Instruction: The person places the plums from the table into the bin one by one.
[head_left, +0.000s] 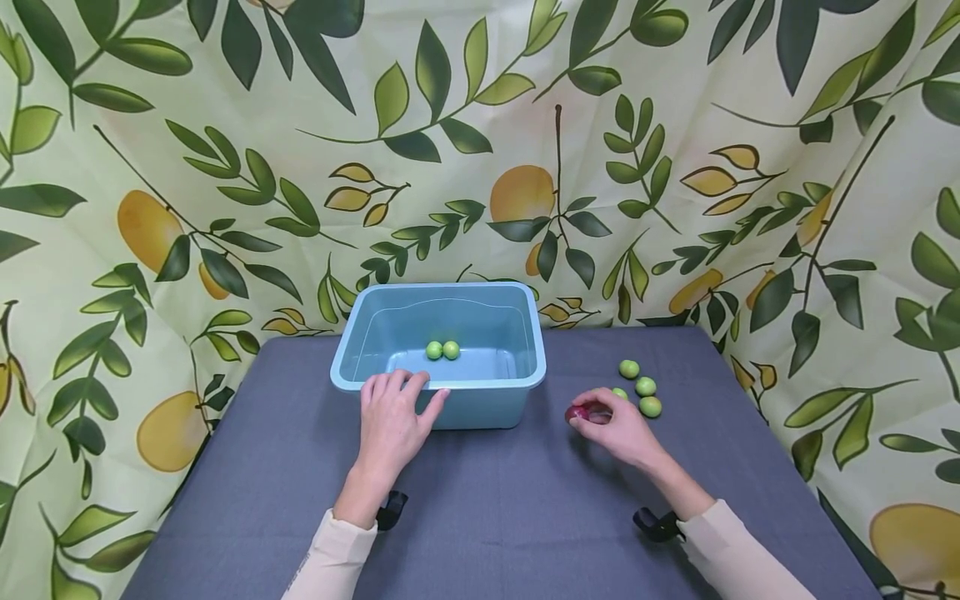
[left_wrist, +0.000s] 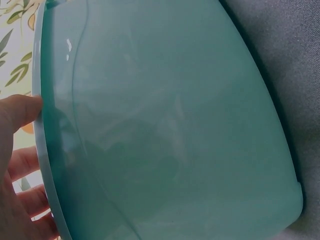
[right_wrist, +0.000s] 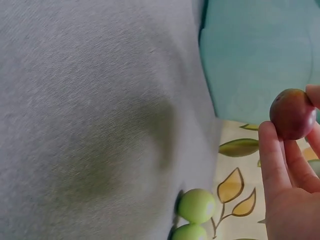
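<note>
A light blue plastic basin [head_left: 437, 408] stands at the back of the table, with two small round green fruits [head_left: 442, 350] lying inside. At its front rim is my left hand [head_left: 393, 425]. In the left wrist view the thumb [left_wrist: 22, 111] lies against the near side of the rim while the fingers pass behind it, so the hand holds the rim. Right of the basin, my right hand [head_left: 618, 429] pinches a dark red plum [right_wrist: 293, 114] between thumb and fingers, above the cloth. Several more green fruits [head_left: 645, 386] lie just beyond that hand, one partly hidden by it.
A dark grey-blue cloth [head_left: 480, 517] covers the table. Behind and at both sides hangs a pale curtain [head_left: 450, 208] printed with leaves and orange fruit. Dark wrist straps [head_left: 656, 525] sit at the ends of the light sleeves.
</note>
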